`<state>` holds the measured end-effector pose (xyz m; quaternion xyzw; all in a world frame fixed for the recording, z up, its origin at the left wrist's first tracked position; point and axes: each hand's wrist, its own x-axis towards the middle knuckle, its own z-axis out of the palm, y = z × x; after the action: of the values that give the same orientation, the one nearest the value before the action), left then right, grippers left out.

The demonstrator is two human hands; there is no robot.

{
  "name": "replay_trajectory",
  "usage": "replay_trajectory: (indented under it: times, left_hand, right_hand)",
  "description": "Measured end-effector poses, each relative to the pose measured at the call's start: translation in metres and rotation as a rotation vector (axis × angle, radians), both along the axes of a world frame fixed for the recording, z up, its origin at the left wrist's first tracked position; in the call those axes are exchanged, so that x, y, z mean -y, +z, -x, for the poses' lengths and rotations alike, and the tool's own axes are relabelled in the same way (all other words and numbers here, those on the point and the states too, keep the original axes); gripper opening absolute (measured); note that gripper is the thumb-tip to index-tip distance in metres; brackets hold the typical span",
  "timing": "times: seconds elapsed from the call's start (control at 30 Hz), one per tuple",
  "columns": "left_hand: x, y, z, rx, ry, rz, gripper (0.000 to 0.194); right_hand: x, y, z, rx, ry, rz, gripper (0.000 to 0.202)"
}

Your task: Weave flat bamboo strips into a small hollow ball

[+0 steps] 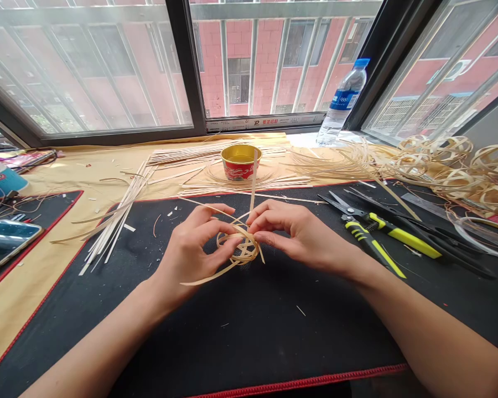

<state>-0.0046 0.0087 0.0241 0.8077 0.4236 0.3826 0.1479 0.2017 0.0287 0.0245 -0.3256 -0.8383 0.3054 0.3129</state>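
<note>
A small round weave of pale flat strips (244,252) is held above the black mat, with several loose strip ends sticking out. My left hand (199,240) pinches its left side between thumb and fingers. On its upper right edge, the thumb and fingertips of my right hand (284,229) are closed on the strips. One strip end rises upright between the hands, in front of the red and gold bowl (240,163). Another end curves out to the lower left, below my left hand. The fingers partly hide the top of the weave.
Yellow-black cutters (371,235) and black scissors lie to the right on the black mat (249,337). Strip bundles (120,213) lie left and behind. Woven pieces (435,166) and a water bottle (343,102) stand back right; a phone (8,243) lies left.
</note>
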Motion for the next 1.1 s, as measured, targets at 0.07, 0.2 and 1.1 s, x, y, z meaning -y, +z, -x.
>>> replay_trajectory:
  times: [0.07,0.2,1.1]
  left_hand:
    - [-0.0001,0.0014,0.0008,0.004,-0.011,0.096,0.013]
    - [-0.0002,0.0031,-0.0009,0.104,-0.024,0.417,0.022]
    - [0.0025,0.0051,-0.0029,0.555,-0.065,0.849,0.012]
  right_hand:
    - [0.0002,0.0007,-0.0003,0.002,0.009,0.022,0.009]
    - [0.001,0.0009,0.0,-0.001,0.02,0.048,0.008]
    - [-0.0021,-0.0024,0.0026,-0.169,0.106,0.27,0.007]
